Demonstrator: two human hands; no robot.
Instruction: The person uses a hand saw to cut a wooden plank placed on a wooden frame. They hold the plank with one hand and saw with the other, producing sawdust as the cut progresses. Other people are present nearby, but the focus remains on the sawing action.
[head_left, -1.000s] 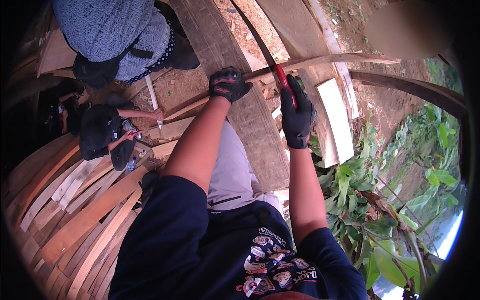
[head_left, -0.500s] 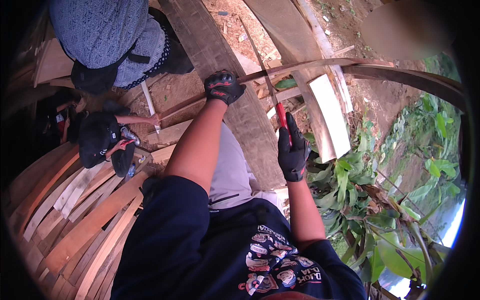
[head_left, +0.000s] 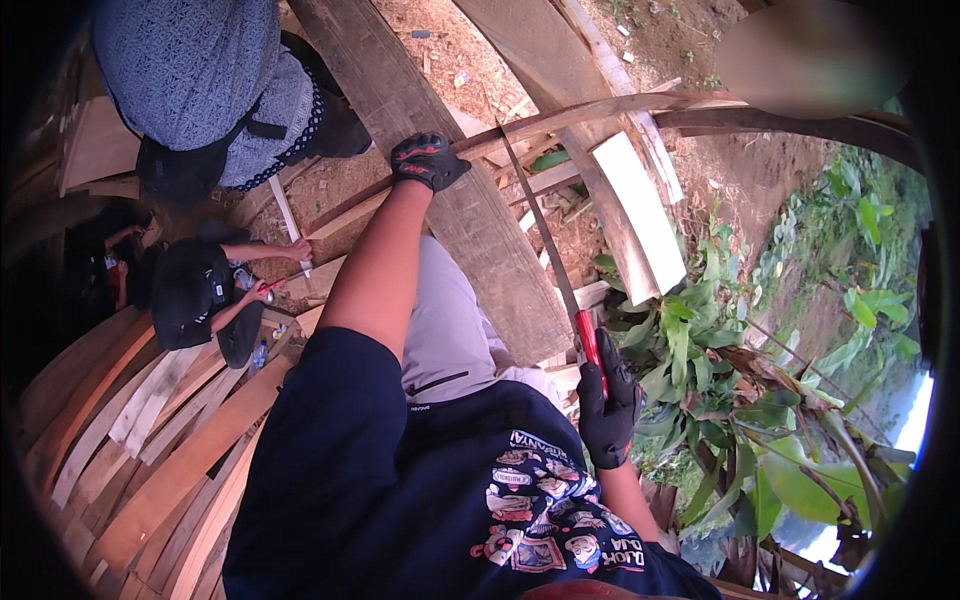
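In a black glove, my left hand (head_left: 428,163) is closed around a long narrow wooden strip (head_left: 585,113), pressing it down across a wide grey-brown plank (head_left: 485,230). My right hand (head_left: 609,405), gloved as well, grips the red handle of a handsaw (head_left: 545,232) close to my body. The saw's long, thin blade slants away from me, its far end crossing the strip to the right of my left hand. Whether the teeth have cut into the wood is too small to tell.
A second wide board (head_left: 545,60) lies further right, with a pale wood piece (head_left: 640,215) on it. A crouching co-worker in a black cap (head_left: 190,290) holds a white strip at left; another person (head_left: 190,70) is nearer the top. Stacked planks (head_left: 190,470) and leafy plants (head_left: 690,350) flank me.
My right hand has drawn the saw back toward my body, so only the far part of its blade now crosses the strip. My left hand keeps its grip on the strip.
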